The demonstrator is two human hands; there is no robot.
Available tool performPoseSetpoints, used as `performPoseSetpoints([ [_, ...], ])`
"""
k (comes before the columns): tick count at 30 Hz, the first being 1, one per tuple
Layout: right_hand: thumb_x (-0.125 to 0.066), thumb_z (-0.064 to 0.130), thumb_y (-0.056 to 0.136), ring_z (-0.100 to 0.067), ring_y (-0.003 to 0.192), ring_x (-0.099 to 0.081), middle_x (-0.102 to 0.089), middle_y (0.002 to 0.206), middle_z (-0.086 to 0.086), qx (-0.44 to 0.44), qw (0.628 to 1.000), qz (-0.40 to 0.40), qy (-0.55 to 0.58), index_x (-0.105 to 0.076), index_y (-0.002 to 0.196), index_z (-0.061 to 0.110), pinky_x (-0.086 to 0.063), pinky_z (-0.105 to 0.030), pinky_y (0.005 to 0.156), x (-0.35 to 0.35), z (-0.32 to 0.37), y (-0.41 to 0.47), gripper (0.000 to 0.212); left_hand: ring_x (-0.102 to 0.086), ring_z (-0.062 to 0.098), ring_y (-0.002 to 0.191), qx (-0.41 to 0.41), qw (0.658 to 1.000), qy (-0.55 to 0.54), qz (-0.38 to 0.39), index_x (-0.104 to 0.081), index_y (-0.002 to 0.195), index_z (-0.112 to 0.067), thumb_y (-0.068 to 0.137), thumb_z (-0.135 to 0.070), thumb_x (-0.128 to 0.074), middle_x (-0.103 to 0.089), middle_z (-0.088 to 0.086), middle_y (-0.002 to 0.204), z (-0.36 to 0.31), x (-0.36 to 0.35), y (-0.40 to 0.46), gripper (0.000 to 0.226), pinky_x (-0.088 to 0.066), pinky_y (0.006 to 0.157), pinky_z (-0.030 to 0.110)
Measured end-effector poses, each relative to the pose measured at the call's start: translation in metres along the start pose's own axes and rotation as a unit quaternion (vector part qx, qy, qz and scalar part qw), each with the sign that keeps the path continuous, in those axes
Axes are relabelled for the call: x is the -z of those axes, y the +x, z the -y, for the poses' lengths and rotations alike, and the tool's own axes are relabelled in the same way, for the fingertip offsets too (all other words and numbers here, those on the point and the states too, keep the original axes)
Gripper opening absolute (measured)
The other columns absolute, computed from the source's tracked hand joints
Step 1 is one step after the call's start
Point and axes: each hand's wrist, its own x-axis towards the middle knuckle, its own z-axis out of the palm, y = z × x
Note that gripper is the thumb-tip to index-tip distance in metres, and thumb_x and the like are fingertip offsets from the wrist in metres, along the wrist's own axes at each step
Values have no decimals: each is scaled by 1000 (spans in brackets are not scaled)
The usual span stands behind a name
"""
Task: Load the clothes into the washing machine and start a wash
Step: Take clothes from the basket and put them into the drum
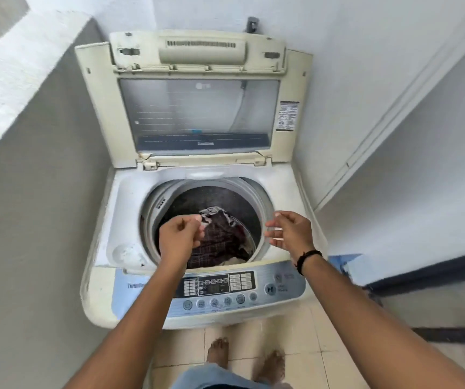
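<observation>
A cream top-loading washing machine [108, 220] stands in front of me with its lid [197, 108] raised upright against the back wall. Dark checked clothes [220, 240] lie in the drum [214, 197]. My left hand [179, 237] hovers over the drum's left side, fingers loosely curled and holding nothing. Over the drum's right rim, my right hand [290, 230] is spread open and empty; it wears a black wrist band. The control panel [217, 287] with its row of round buttons faces me, below my forearms.
A grey wall runs close along the machine's left side. White walls close in behind and to the right. A blue object [343, 263] shows at the machine's right edge. Beige floor tiles and my bare feet [245, 357] lie below.
</observation>
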Motion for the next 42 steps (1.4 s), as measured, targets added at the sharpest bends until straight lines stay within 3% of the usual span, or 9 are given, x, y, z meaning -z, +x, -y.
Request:
performPoseSetpoints([
  [5,-59,12,94,-19,49,-59,-72,74,-8,10,997,-77,28,-70,94,7,-42,-23,44,57,-18,-40,12,-60,16,54,28,993,-9,117,-67,71,-8,96,-31,-66,-57,3,52,7,-66,-60,34,-47,47,23],
  [10,-61,15,94,-14,45,-57,-71,70,-3,27,981,-177,70,-71,91,10,-39,-21,42,142,-41,-94,11,-62,18,56,31,956,66,285,-69,92,-14,92,-16,-69,-65,11,69,21,-138,-121,3,-47,50,25],
  [15,-61,16,93,-12,44,-54,-67,67,-2,22,947,-300,111,-69,88,10,-34,-18,39,242,-89,-172,12,-64,22,76,21,886,166,433,-60,121,-17,91,-10,-71,-68,9,88,42,-204,-190,33,-49,68,36],
  [18,-59,14,94,-12,41,-52,-66,66,-2,-12,927,-347,140,-67,87,11,-31,-18,39,289,-140,-227,11,-65,20,74,30,843,214,493,-60,121,-17,91,-15,-72,-67,9,92,71,-237,-259,33,-49,66,34],
  [23,-58,12,94,-15,44,-51,-66,69,-5,-76,884,-408,215,-66,88,11,-31,-18,39,344,-235,-317,10,-68,15,71,70,734,293,608,-61,119,-20,89,-22,-75,-72,4,90,142,-259,-381,33,-51,61,29],
  [33,-54,8,94,-20,48,-52,-66,71,-10,-177,803,-477,309,-67,85,9,-36,-22,44,403,-380,-419,16,-71,16,74,53,594,453,663,-65,111,-27,85,-28,-77,-76,4,92,233,-284,-504,28,-52,65,32],
  [36,-53,10,95,-19,48,-53,-66,74,-11,-206,795,-478,311,-66,87,10,-37,-22,45,412,-408,-425,15,-71,18,76,30,552,482,679,-67,108,-23,86,-25,-76,-76,7,93,250,-308,-526,25,-52,68,31],
  [39,-57,16,94,-20,50,-57,-68,73,-7,-233,794,-477,297,-65,81,16,-40,-24,47,426,-421,-426,15,-69,20,75,13,526,501,687,-70,107,-14,87,-19,-75,-75,10,93,267,-340,-546,22,-50,60,23],
  [42,-59,19,91,-18,52,-62,-70,74,-5,-258,797,-479,262,-66,76,17,-45,-25,49,449,-427,-432,17,-71,27,86,-22,485,516,705,-71,106,-11,87,-17,-72,-75,13,99,288,-370,-566,19,-52,74,33],
])
